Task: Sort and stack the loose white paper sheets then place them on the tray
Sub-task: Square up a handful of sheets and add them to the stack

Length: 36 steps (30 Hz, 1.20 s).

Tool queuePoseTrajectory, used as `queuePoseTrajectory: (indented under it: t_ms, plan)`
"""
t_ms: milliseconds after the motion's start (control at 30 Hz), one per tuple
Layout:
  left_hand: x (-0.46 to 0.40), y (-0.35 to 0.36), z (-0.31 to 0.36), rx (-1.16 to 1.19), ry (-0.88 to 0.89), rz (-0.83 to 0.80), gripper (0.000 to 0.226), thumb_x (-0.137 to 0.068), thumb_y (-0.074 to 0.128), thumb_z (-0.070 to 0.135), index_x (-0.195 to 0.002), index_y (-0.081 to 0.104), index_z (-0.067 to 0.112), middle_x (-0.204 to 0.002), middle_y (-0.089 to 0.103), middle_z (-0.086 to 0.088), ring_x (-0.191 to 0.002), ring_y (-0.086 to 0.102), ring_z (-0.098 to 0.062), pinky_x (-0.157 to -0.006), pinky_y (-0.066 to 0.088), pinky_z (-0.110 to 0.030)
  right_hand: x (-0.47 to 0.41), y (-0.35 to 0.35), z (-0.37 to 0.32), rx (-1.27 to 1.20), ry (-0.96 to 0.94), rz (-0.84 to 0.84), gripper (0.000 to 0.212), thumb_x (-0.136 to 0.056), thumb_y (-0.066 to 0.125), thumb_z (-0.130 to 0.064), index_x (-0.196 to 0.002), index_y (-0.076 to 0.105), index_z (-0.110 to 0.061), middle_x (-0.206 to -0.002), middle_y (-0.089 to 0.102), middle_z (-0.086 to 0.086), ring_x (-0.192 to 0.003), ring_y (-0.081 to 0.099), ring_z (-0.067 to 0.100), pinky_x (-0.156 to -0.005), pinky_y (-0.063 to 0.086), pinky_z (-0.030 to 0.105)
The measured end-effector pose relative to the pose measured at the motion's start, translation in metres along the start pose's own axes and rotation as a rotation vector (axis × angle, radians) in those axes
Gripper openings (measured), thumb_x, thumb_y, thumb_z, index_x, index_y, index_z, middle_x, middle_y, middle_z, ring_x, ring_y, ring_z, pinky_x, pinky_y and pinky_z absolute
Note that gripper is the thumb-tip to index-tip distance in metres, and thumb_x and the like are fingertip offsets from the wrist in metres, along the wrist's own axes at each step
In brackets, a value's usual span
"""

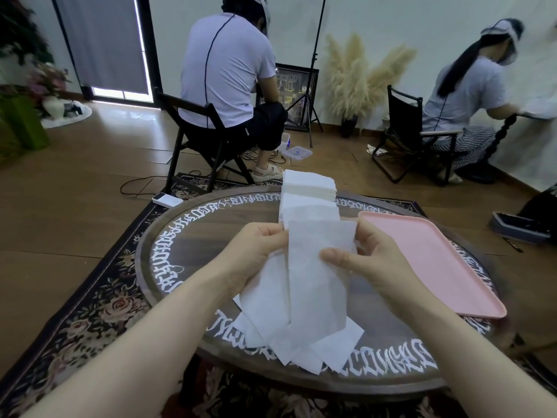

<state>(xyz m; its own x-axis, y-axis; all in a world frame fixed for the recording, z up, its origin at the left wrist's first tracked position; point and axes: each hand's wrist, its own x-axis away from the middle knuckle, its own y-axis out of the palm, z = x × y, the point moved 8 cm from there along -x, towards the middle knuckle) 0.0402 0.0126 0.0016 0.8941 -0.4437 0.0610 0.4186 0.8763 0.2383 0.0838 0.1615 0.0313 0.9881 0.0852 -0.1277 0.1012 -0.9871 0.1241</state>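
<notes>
Round and dark, the wooden table [193, 236] had white letters painted around its rim. Both hands held loose white paper sheets [313, 282] up over the middle of it. The left hand [256, 254] pinched their left edge, and the right hand [364, 254] pinched the right edge with its thumb on top. More sheets fanned out below onto the table. A neat stack of paper [310, 188] sat at the far side. The pink tray [437, 260] lay on the right with nothing on it.
</notes>
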Motion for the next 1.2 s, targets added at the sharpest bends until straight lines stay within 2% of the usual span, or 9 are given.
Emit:
queuePoseTrajectory:
  t_ms: [67,167,233,333,433,567,800,933,1200]
  plan:
    - [0.000,0.000,0.002,0.001,0.029,-0.005,0.031,-0.075,0.069,0.024,-0.095,0.076,0.002,-0.099,0.074,-0.021,-0.083,0.072,-0.027,-0.082,0.057,-0.037,0.001,0.000,0.009,-0.120,0.071,-0.030,0.039,-0.077,0.069,0.002,-0.115,0.064,0.001,-0.106,0.075,0.013,-0.087,0.074,0.023,-0.065,0.058,0.026]
    - [0.000,0.000,0.003,0.003,0.060,0.003,0.027,-0.077,0.069,0.022,-0.094,0.076,0.002,-0.095,0.075,-0.019,-0.080,0.072,-0.024,-0.077,0.058,-0.034,0.001,-0.008,0.015,-0.099,0.072,0.024,0.028,-0.082,0.065,-0.002,-0.110,0.068,0.001,-0.101,0.076,0.013,-0.084,0.075,0.023,-0.065,0.058,0.027]
    - [-0.001,-0.001,0.003,-0.011,0.057,0.021,0.027,-0.083,0.067,0.019,-0.096,0.073,-0.003,-0.095,0.075,-0.018,-0.077,0.072,-0.022,-0.075,0.058,-0.031,-0.001,-0.026,0.004,0.024,-0.038,0.172,0.030,-0.079,0.068,-0.015,-0.108,0.069,-0.004,-0.099,0.077,0.008,-0.086,0.074,0.021,-0.071,0.057,0.032]
    - [-0.001,-0.005,0.003,-0.008,0.040,0.054,0.030,-0.093,0.060,0.015,-0.101,0.068,-0.013,-0.093,0.073,-0.019,-0.074,0.070,-0.022,-0.073,0.058,-0.030,0.000,-0.050,-0.029,0.092,-0.272,0.327,0.023,-0.080,0.066,-0.022,-0.102,0.069,-0.016,-0.093,0.077,-0.005,-0.082,0.072,0.009,-0.069,0.056,0.022]
    - [0.000,-0.002,0.002,0.004,0.020,0.033,0.036,-0.097,0.055,0.017,-0.107,0.064,-0.016,-0.102,0.071,-0.023,-0.085,0.068,-0.028,-0.084,0.056,-0.035,-0.003,-0.047,-0.022,-0.092,-0.186,0.233,0.020,-0.080,0.063,-0.019,-0.098,0.071,-0.016,-0.090,0.078,0.001,-0.076,0.073,0.012,-0.061,0.057,0.023]
    - [0.000,0.007,0.000,0.033,-0.007,-0.030,0.031,-0.098,0.051,0.014,-0.108,0.066,-0.011,-0.098,0.071,-0.018,-0.081,0.069,-0.021,-0.082,0.056,-0.028,-0.004,-0.038,0.006,0.010,-0.022,0.208,0.023,-0.076,0.069,-0.024,-0.096,0.073,-0.013,-0.095,0.076,0.012,-0.076,0.072,0.023,-0.064,0.060,0.034]
    - [-0.002,0.012,-0.004,0.002,-0.004,-0.088,0.029,-0.083,0.060,0.033,-0.087,0.078,0.010,-0.094,0.075,-0.011,-0.085,0.071,-0.022,-0.089,0.053,-0.036,-0.006,-0.033,0.006,0.195,-0.077,0.212,0.024,-0.076,0.071,-0.034,-0.096,0.076,-0.022,-0.099,0.076,0.007,-0.084,0.071,0.020,-0.074,0.057,0.036]
    - [-0.002,0.012,-0.005,0.007,0.008,-0.098,0.031,-0.082,0.062,0.036,-0.088,0.079,0.011,-0.094,0.076,-0.011,-0.084,0.072,-0.020,-0.084,0.056,-0.032,-0.008,-0.031,0.008,0.167,-0.063,0.206,0.026,-0.076,0.072,-0.031,-0.097,0.075,-0.017,-0.099,0.077,0.007,-0.084,0.072,0.021,-0.071,0.059,0.032]
    - [0.001,0.014,-0.004,0.017,0.020,-0.129,0.031,-0.083,0.062,0.035,-0.091,0.078,0.010,-0.098,0.075,-0.013,-0.088,0.072,-0.022,-0.083,0.058,-0.030,-0.008,-0.029,0.009,0.199,-0.059,0.203,0.030,-0.076,0.071,-0.031,-0.102,0.074,-0.015,-0.101,0.076,0.008,-0.089,0.071,0.027,-0.081,0.056,0.043]
